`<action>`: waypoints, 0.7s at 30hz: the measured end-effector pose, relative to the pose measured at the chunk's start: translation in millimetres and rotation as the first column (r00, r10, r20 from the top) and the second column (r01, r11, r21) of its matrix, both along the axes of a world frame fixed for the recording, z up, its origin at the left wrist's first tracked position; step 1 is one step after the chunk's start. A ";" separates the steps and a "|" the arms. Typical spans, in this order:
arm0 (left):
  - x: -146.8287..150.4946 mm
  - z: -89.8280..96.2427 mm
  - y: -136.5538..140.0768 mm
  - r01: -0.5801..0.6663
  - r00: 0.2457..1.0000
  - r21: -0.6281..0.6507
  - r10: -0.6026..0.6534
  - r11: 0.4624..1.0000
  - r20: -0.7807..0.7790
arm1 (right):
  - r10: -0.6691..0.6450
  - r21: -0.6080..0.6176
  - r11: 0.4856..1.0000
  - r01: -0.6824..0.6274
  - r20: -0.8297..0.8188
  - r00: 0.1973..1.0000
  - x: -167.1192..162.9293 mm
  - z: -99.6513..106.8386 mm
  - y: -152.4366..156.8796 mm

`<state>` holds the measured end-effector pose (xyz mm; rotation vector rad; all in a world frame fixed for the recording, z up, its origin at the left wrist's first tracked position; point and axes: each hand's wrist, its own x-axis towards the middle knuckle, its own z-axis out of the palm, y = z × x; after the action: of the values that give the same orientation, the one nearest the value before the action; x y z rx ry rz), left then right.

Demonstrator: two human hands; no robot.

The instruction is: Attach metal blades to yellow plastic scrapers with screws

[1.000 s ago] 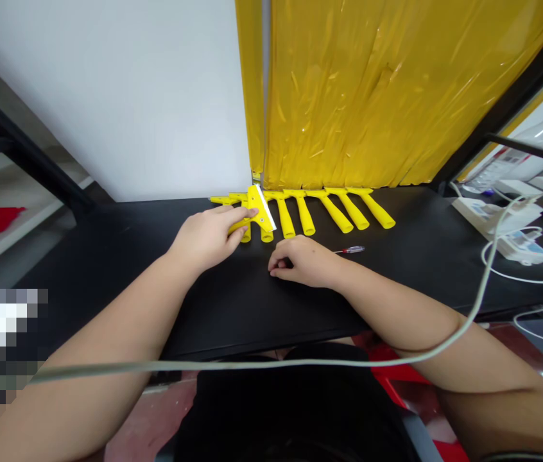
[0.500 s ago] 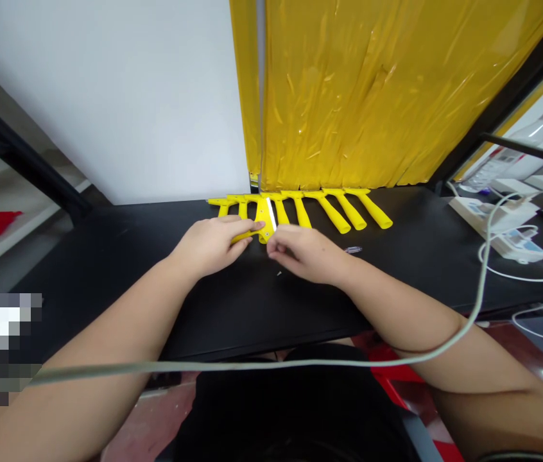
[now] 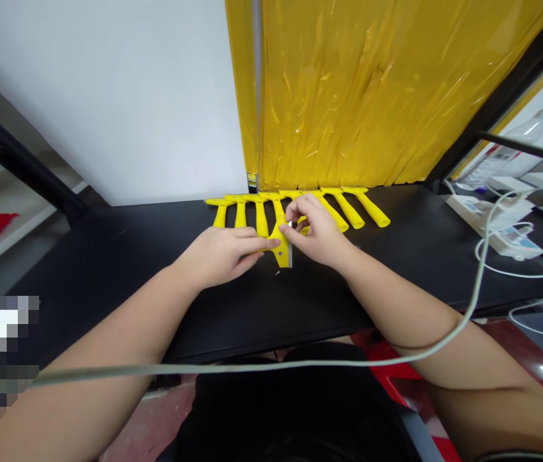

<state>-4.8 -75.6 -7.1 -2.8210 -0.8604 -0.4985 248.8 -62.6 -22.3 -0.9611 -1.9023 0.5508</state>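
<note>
My left hand (image 3: 226, 255) is closed on the handle of a yellow scraper (image 3: 280, 251), its fingertips pressing on the head. A pale blade strip (image 3: 291, 255) runs along the head's right side, and a small screw shows in the head. My right hand (image 3: 318, 232) curls at the head's far end, thumb and forefinger at the blade edge; the contact is partly hidden by the fingers. Behind both hands, several more yellow scrapers (image 3: 371, 208) lie in a row, handles toward me. One tiny metal piece (image 3: 278, 273) rests on the black table just below the scraper.
The black table (image 3: 233, 321) backs onto a white panel (image 3: 146, 96) and yellow plastic film (image 3: 339, 90). At right are a white power strip (image 3: 493, 218) with cords and a clear bottle (image 3: 507, 151). A pale cable (image 3: 300, 364) crosses low in front of my arms.
The scraper has moved right and toward me and has turned, so its blade stands more upright in view. My right hand has shifted up to the head's far end; the left has followed rightward.
</note>
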 end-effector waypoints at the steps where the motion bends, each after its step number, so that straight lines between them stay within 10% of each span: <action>1: 0.2 -0.2 -0.1 0.002 1.000 0.003 -0.002 1.000 -0.002 | 0.011 -0.054 0.998 -0.013 -0.043 0.999 -0.6 -1.1 0.7; 13: 5.8 -7.1 -3.8 0.030 0.999 0.100 -0.033 0.995 0.024 | -0.019 -0.458 0.866 -0.201 -0.432 0.902 -5.7 -2.4 8.4; 21: 10.8 -7.2 -9.0 0.043 0.999 0.112 -0.041 0.993 -0.024 | -0.089 -0.665 0.681 -0.308 -0.492 0.866 -0.2 10.8 4.8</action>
<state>6.0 -84.6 -14.3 -2.7419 -0.7460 -0.5051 248.7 -57.8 -11.5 -1.0456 -1.2538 1.5666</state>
